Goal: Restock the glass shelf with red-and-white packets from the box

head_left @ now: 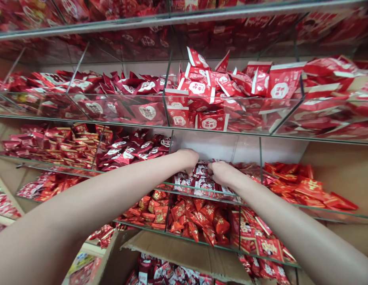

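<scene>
both hands were reached into one glass shelf compartment (219, 193). the left hand (188, 159) and the right hand (222, 173) were curled on small red-and-white packets (201, 180) near the front edge; how firmly each grip was closed could not be told.

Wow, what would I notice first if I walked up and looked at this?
Red candy packets everywhere, heaped in clear bins on shelf after shelf. In the middle, the left hand and right hand reach into one bin and touch red-and-white packets. Below, at the bottom edge, an open cardboard box holds more packets.
</scene>
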